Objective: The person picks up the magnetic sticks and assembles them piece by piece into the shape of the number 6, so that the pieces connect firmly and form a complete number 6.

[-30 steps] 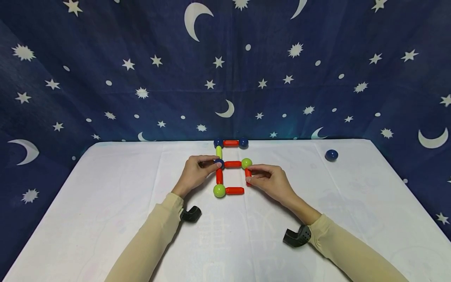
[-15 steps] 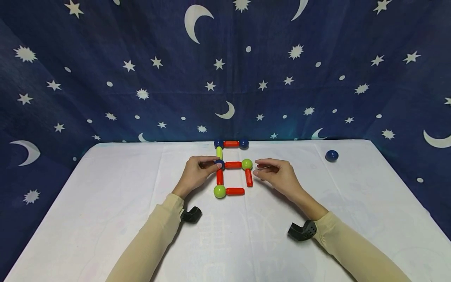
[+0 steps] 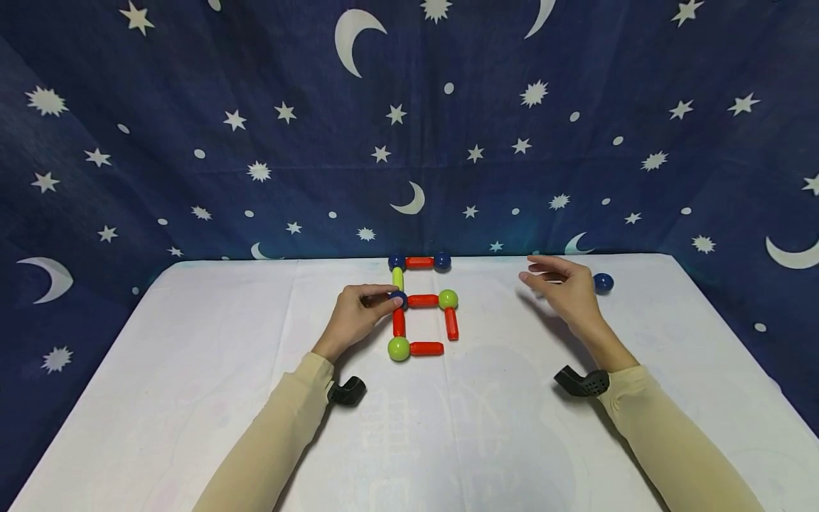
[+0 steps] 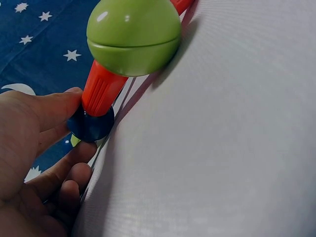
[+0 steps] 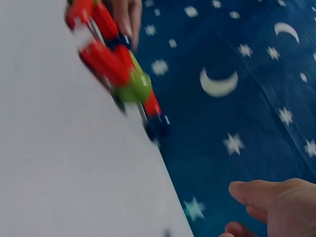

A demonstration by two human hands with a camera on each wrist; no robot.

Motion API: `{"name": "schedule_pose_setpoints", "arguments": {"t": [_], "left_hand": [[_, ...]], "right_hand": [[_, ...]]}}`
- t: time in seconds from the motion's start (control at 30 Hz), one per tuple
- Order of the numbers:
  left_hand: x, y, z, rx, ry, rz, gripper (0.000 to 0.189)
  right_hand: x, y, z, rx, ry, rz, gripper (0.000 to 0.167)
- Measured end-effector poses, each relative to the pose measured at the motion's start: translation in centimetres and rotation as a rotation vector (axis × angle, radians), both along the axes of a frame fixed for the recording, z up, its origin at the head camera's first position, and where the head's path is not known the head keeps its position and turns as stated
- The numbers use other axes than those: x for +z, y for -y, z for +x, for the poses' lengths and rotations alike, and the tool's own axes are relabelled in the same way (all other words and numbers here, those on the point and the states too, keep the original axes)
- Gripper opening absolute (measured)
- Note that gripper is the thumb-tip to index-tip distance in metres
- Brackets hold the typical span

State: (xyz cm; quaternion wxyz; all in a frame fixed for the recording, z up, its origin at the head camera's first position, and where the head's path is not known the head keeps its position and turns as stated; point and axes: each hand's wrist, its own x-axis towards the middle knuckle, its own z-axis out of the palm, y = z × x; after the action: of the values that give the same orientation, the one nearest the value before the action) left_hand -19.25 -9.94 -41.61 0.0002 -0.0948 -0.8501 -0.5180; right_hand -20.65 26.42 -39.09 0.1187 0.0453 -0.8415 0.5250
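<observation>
A flat figure of magnetic rods and balls lies at mid-table. My left hand pinches its middle blue ball between thumb and fingers. From that ball one red rod runs right to a green ball, and another red rod leads down to a second green ball. A red rod hangs below the right green ball; a red rod points right from the lower one. Their free ends are apart. My right hand, holding nothing, hovers just left of a loose blue ball.
At the table's far edge, a red rod joins two blue balls, the left one linked down by a yellow-green rod. White cloth covers the table. Behind hangs a dark blue star-and-moon curtain.
My right hand has let go of the red rod below the right green ball and moved right, close to the loose blue ball. The left hand keeps its place.
</observation>
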Motion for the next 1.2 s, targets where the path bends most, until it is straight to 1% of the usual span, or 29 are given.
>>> {"name": "schedule_pose_setpoints", "arguments": {"t": [0.17, 0.23, 0.47, 0.77, 0.87, 1.03, 1.2], "left_hand": [[0.0, 0.1, 0.0, 0.004, 0.002, -0.004, 0.030], [-0.1, 0.1, 0.0, 0.006, 0.003, -0.006, 0.030], [-0.1, 0.1, 0.0, 0.002, -0.004, -0.009, 0.031], [0.1, 0.1, -0.1, 0.000, -0.022, 0.000, 0.030], [0.1, 0.1, -0.1, 0.003, -0.022, -0.002, 0.029], [0.1, 0.1, -0.1, 0.001, -0.017, -0.002, 0.029], [0.2, 0.0, 0.0, -0.002, -0.007, -0.006, 0.030]], "right_hand": [[0.3, -2.3, -0.3, -0.091, -0.007, 0.004, 0.047], [0.3, -2.9, -0.3, -0.110, -0.004, 0.019, 0.048], [0.2, -5.1, -0.1, -0.113, -0.037, 0.156, 0.049], [0.5, -8.9, 0.9, -0.204, -0.051, 0.307, 0.047], [0.4, -10.0, 1.1, -0.205, -0.028, 0.352, 0.052], [0.0, -11.2, 1.3, -0.177, 0.034, 0.411, 0.060], [-0.4, -11.9, 1.2, -0.152, 0.054, 0.448, 0.061]]}}
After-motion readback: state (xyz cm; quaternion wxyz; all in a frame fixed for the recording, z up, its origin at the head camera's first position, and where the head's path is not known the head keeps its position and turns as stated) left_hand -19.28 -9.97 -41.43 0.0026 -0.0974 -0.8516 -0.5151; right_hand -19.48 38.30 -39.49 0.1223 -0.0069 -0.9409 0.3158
